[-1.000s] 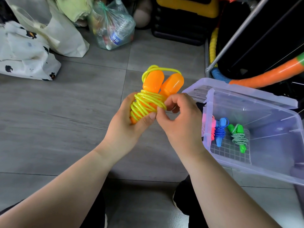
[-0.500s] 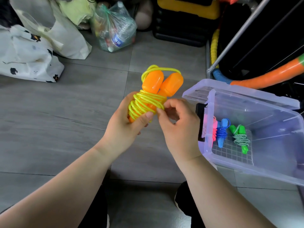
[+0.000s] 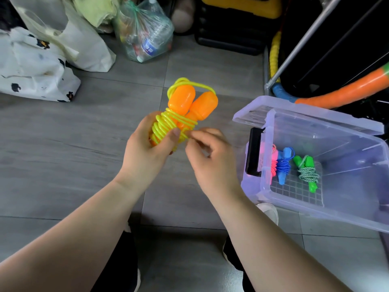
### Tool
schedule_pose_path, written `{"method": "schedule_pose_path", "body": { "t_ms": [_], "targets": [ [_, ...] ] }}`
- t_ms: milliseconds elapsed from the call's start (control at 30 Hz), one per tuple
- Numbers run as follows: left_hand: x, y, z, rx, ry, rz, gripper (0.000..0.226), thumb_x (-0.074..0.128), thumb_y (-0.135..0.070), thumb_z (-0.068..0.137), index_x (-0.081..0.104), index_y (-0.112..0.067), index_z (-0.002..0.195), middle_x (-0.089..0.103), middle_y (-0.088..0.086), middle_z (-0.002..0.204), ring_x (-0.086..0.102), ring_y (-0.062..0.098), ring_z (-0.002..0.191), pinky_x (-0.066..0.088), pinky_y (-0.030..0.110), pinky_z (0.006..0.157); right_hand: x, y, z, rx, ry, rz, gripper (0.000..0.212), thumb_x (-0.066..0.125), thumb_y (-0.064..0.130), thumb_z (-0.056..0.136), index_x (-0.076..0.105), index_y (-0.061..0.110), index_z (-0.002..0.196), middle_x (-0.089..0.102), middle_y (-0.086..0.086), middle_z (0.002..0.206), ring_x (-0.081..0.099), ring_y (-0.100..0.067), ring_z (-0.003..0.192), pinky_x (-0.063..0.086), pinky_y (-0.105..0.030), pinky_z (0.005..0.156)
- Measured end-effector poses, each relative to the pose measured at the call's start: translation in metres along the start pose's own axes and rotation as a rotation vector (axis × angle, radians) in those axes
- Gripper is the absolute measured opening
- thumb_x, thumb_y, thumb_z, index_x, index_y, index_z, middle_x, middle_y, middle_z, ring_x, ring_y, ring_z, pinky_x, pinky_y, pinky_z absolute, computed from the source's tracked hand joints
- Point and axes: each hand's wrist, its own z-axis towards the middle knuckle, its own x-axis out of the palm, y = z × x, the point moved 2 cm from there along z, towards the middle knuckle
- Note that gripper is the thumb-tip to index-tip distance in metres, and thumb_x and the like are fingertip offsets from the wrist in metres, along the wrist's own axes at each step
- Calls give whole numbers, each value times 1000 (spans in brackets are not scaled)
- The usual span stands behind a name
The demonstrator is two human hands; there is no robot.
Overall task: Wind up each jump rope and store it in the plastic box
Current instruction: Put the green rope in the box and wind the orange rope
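A jump rope with two orange handles (image 3: 190, 106) has its yellow cord wound in coils round both handles. My left hand (image 3: 147, 150) grips the bundle at its lower end, thumb across the coils. Just right of the coils, my right hand (image 3: 210, 159) pinches the yellow cord with curled fingers; it is slightly blurred. To the right on the floor stands the clear plastic box (image 3: 315, 203), open, with its lid behind it. Inside lie three wound ropes: a pink one (image 3: 274, 163), a blue one (image 3: 284, 165) and a green one (image 3: 308, 171).
White bags (image 3: 42, 66) and a clear bag of bottles (image 3: 145, 32) sit on the grey tile floor at the back left. A black and yellow case (image 3: 235, 24) stands behind. A metal rack with foam-covered hoops (image 3: 341, 89) is at the right, beyond the box.
My right hand has drawn back a little from the bundle toward the right, its fingers loosening from a tight fist. The bundle has tilted slightly in my left hand.
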Motion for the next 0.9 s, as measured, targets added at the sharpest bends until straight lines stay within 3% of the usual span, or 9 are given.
{"method": "schedule_pose_path", "body": {
  "t_ms": [100, 167, 233, 367, 467, 567, 667, 733, 900],
  "targets": [
    [-1, 1, -2, 72, 12, 87, 27, 48, -54, 59, 43, -50, 86, 56, -15, 67, 54, -1, 61, 41, 10, 55, -5, 2, 1, 254, -22, 179, 24, 61, 12, 83, 62, -7, 68, 53, -11, 56, 38, -3, 52, 30, -11, 49],
    [0, 1, -4, 121, 6, 145, 33, 45, -55, 59, 45, -45, 90, 54, -18, 66, 52, -10, 62, 37, 5, 55, -5, 0, 0, 474, -24, 318, 20, 63, 13, 81, 62, 8, 62, 55, 4, 40, 41, -1, 40, 30, -5, 42],
    [1, 1, -5, 163, -1, 183, 38, 44, -55, 60, 48, -43, 97, 52, -20, 66, 50, -13, 62, 35, 3, 56, -3, -3, 0, 679, -2, 429, 27, 64, 13, 80, 55, 20, 55, 46, 13, 31, 40, 1, 31, 34, -11, 42],
    [3, 1, -7, 226, 35, 205, 45, 45, -52, 63, 47, -39, 106, 51, -24, 73, 49, -4, 67, 36, 2, 59, -2, -6, 2, 886, 49, 476, 30, 56, 15, 79, 42, 19, 53, 37, 4, 53, 25, -6, 32, 26, -22, 49],
    [4, 0, -5, 210, 42, 125, 44, 47, -50, 64, 48, -33, 105, 50, -24, 74, 50, -17, 67, 35, -2, 59, -6, -5, 5, 942, 108, 674, 26, 50, 17, 81, 43, 17, 56, 37, 4, 56, 28, -4, 31, 28, -17, 45],
    [3, -3, 1, 136, 63, -10, 33, 55, -43, 66, 46, -34, 96, 53, -15, 67, 53, -11, 53, 37, 1, 53, -12, -3, 10, 942, 195, 840, 28, 42, 17, 85, 42, 16, 57, 36, 2, 57, 26, -7, 38, 28, -19, 48],
    [1, -4, 3, 80, 157, -109, 29, 57, -42, 65, 48, -37, 92, 61, -10, 56, 56, -3, 46, 41, 9, 44, -22, -4, 15, 924, 223, 830, 30, 41, 16, 85, 42, 15, 55, 36, 2, 57, 24, -7, 37, 26, -18, 47],
    [0, -3, 4, 69, 208, -148, 33, 53, -48, 63, 50, -35, 94, 64, -15, 58, 55, 2, 46, 42, 15, 41, -28, -6, 18, 900, 222, 785, 28, 41, 14, 85, 43, 15, 57, 37, 2, 58, 24, -6, 35, 26, -17, 44],
    [-1, -6, 3, 50, 253, -220, 36, 53, -46, 63, 54, -28, 94, 63, -7, 57, 52, 7, 43, 41, 19, 39, -35, -11, 19, 878, 138, 790, 26, 41, 12, 84, 42, 15, 58, 38, 2, 58, 24, -6, 35, 27, -14, 42]
  ]
}}
